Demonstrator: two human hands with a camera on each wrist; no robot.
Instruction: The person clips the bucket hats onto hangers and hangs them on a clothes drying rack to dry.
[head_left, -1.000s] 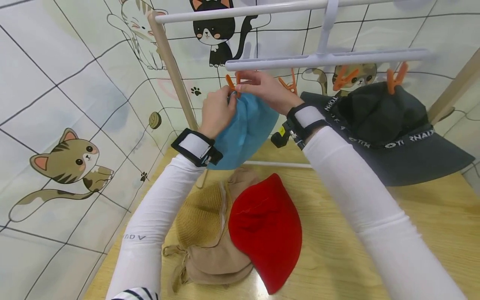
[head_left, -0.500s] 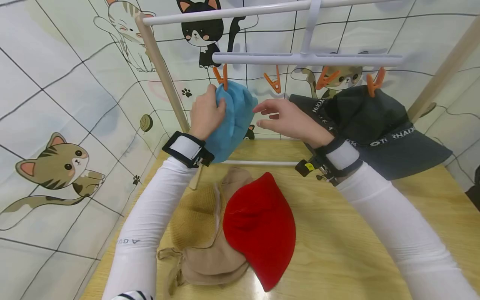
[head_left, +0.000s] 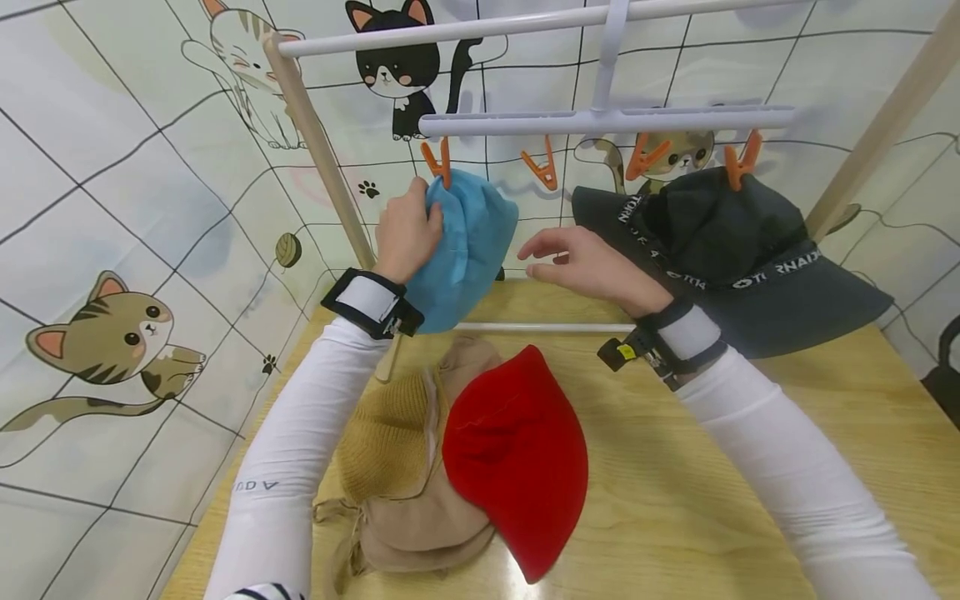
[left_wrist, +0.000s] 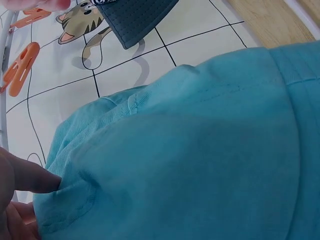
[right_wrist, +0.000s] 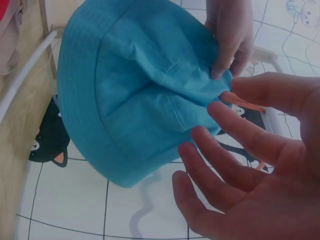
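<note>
A light-blue bucket hat [head_left: 468, 250] hangs from an orange clothespin [head_left: 445, 162] at the left end of the white hanger bar [head_left: 525, 125]. My left hand [head_left: 407, 229] pinches the hat's crown just below that clothespin; in the left wrist view the thumb [left_wrist: 35, 177] presses into the cloth. To the right of the hat, my right hand [head_left: 592, 267] is held apart from it, fingers spread and loosely bent, with nothing in them. The right wrist view shows the same blue hat [right_wrist: 145, 95] beyond the right hand [right_wrist: 250, 160].
A dark grey bucket hat [head_left: 738, 242] hangs at the bar's right end. Two more orange clothespins [head_left: 543, 167] hang between the hats. A red hat [head_left: 521, 458] and tan hats [head_left: 431, 521] lie on the wooden table [head_left: 660, 483]. Wooden posts [head_left: 318, 150] flank the rack.
My right hand has let go of the orange clothespin and drawn back to the right and down. The clothespin now grips the blue hat, while my left hand stays on the cloth.
</note>
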